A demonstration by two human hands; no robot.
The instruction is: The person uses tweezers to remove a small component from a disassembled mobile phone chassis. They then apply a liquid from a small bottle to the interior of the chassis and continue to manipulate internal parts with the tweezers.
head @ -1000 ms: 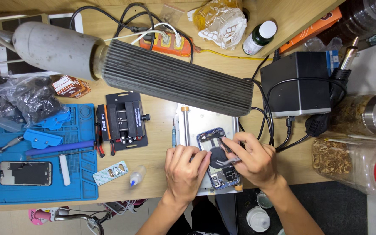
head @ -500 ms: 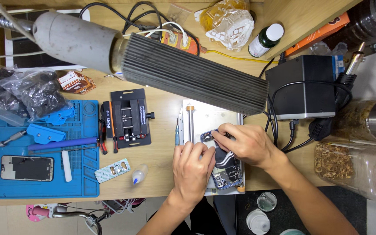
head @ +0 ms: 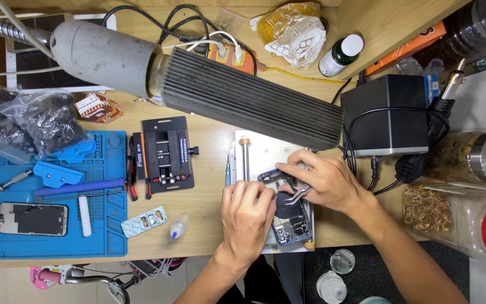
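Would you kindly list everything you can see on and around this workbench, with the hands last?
opened phone: 1, dark blue frame, clamped on the holder under the hands
metal holder plate: 1, silver, centre of the bench
tweezers: 1, silver, in the right hand, tips over the phone
work lamp: 1, grey, ribbed, above the bench
black fixture: 1, left of the plate
blue mat: 1, left side
second phone: 1, dark screen, on the mat
dropper bottle: 1, clear with blue tip, front edge
power unit: 1, black box, right
green bottle: 1, white cap, back
left hand: steadies the phone
right hand: fingers grip the tweezers
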